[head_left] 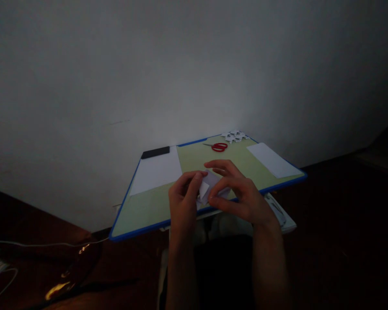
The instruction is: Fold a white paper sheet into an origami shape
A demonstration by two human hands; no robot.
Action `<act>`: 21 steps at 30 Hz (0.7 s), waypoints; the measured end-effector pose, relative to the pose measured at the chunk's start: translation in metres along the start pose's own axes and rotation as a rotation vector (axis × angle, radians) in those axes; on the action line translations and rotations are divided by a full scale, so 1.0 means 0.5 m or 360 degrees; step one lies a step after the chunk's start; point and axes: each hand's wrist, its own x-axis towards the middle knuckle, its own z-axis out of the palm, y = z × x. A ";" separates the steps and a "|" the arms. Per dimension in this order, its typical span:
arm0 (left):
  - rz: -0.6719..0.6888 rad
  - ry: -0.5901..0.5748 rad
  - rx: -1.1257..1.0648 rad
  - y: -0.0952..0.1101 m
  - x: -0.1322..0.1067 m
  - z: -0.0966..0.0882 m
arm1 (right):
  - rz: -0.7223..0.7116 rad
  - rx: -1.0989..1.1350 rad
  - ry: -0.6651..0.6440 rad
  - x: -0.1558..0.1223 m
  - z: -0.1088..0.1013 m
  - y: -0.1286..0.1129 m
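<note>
A small piece of folded white paper (pixel 209 181) is held up over the near edge of the board, between my two hands. My left hand (pixel 185 196) pinches its left side between thumb and fingers. From the right, my right hand (pixel 237 189) closes its thumb and a finger on the paper's lower part, while its index finger arches above. The paper shows a raised flap near my left thumb. My fingers hide part of its outline.
The green board (pixel 148 215) has a blue rim and stands against a wall. On it lie red-handled scissors (pixel 219 147), several folded paper pieces (pixel 235 136), a white sheet (pixel 157 174) under a dark flat object (pixel 155 152), and white paper (pixel 273 160) at right. A white cable (pixel 51 244) runs at left.
</note>
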 end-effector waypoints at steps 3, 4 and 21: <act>0.0001 0.0031 -0.0012 -0.002 0.001 -0.002 | 0.0041 0.0048 -0.0036 0.002 0.003 0.003; 0.0014 0.0033 -0.0007 -0.002 0.001 -0.002 | 0.0072 0.0059 -0.0031 0.002 0.004 0.003; 0.0162 0.0041 0.0169 0.007 -0.004 -0.002 | 0.0344 0.0109 0.0104 0.007 0.018 0.003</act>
